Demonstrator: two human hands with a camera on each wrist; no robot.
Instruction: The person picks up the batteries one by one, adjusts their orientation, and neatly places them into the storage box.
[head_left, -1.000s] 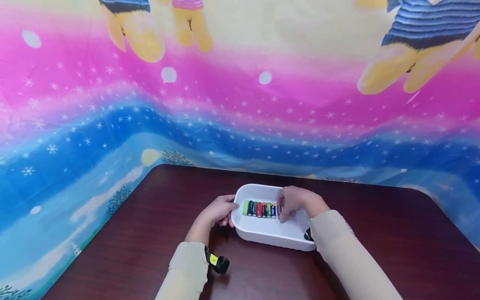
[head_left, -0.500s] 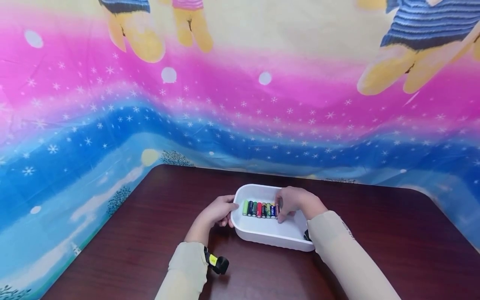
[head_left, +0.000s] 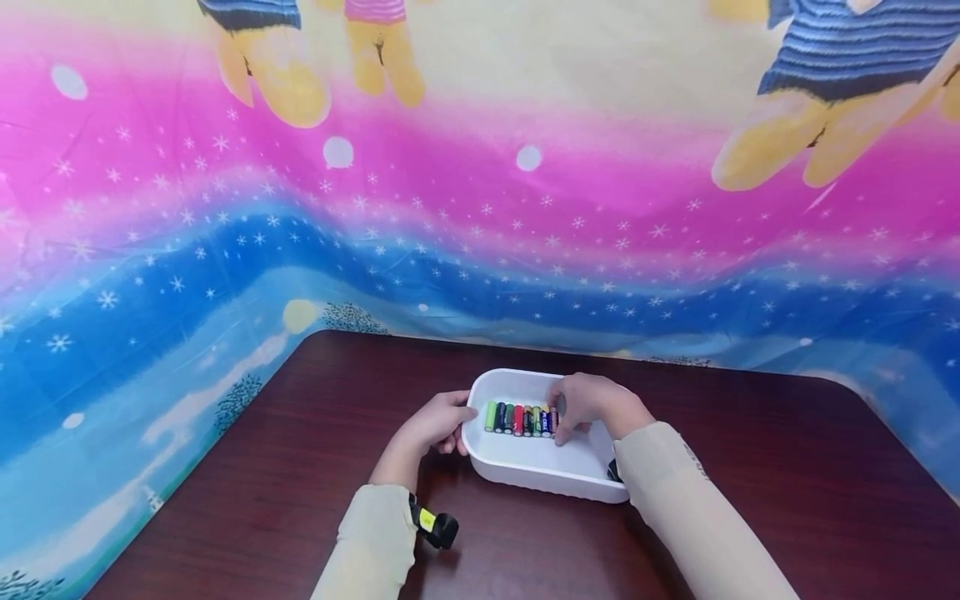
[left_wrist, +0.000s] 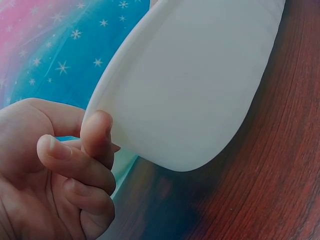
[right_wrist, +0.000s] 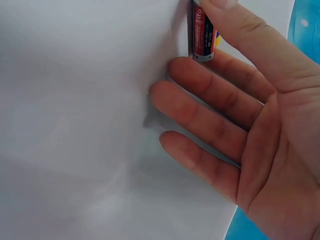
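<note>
A white plastic tray, its rim raised, holds a row of several batteries lying side by side. They are light green, dark, red, blue and other colours. My left hand grips the tray's left rim; the left wrist view has the thumb and curled fingers pinching the tray's wall. Inside the tray, at the row's right end, my right hand pinches a red and dark-blue battery between thumb and index finger, its other fingers spread loosely near the tray wall. The hand partly hides that battery in the head view.
The tray stands on a dark reddish-brown table with rounded far corners. Behind it hangs a colourful printed cloth. A black wrist camera sits on the left wrist, by the sleeve.
My right hand has shifted slightly left, bringing its battery up against the end of the row. The left hand and the tray have hardly moved.
</note>
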